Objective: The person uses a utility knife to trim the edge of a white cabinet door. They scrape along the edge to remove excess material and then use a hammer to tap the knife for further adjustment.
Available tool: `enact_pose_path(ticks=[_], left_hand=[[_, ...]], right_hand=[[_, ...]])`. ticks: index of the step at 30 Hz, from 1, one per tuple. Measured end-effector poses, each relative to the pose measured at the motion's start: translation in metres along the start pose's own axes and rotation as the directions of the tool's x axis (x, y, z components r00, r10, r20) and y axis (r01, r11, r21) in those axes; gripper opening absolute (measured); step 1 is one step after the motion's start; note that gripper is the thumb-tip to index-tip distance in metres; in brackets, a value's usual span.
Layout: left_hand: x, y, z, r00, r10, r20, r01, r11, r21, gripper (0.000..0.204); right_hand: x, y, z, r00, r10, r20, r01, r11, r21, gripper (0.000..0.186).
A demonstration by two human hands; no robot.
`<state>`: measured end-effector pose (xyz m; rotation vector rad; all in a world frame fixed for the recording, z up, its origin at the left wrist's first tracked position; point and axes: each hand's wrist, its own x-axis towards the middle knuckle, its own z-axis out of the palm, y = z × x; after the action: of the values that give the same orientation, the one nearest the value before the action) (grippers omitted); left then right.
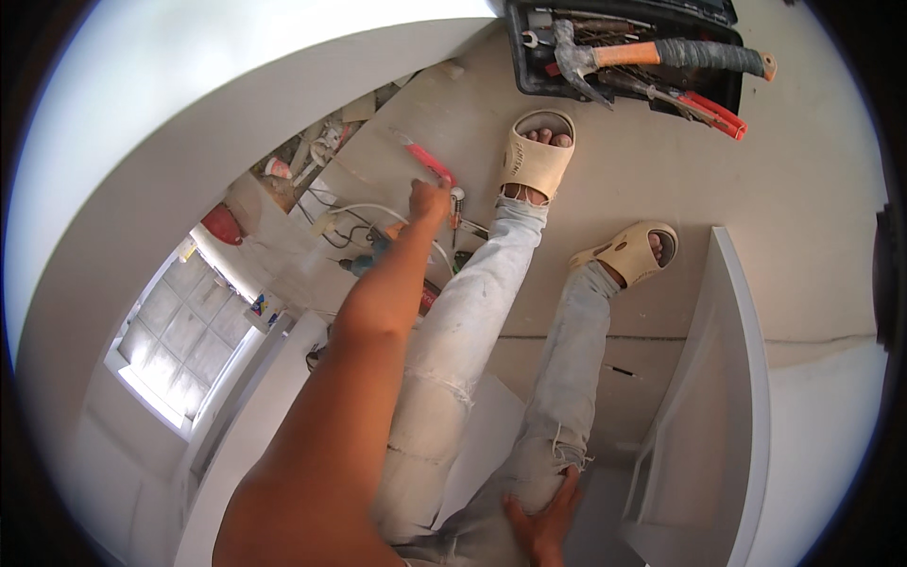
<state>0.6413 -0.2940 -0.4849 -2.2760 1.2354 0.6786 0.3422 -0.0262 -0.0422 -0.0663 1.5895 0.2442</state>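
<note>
My left arm stretches forward past the left leg. My left hand (430,200) has its fingers curled at the lower end of a red utility knife (431,163), whose pale blade end points away to the upper left. The fingertips are small here and partly hide the grip. Just beside that hand is a metal tool with a round head (457,196). Lower on the right, my right hand (546,520) rests on the jeans (539,472) near the right knee, fingers apart and holding nothing.
A black toolbox (529,77) holds several tools, with a hammer (652,54) and red-handled pliers (713,113) on top. Cables and a power tool (357,265) lie left of my leg. White panels (742,378) stand on either side. A pen (621,370) lies on the floor.
</note>
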Motion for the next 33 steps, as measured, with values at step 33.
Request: enact_pose_path(ticks=[33], left_hand=[[-0.256, 0.105, -0.155, 0.335, 0.445, 0.831, -0.007, 0.882, -0.47, 0.023]], right_hand=[[0.004, 0.006, 0.02, 0.995, -0.077, -0.068, 0.087, 0.984, 0.158, 0.105]])
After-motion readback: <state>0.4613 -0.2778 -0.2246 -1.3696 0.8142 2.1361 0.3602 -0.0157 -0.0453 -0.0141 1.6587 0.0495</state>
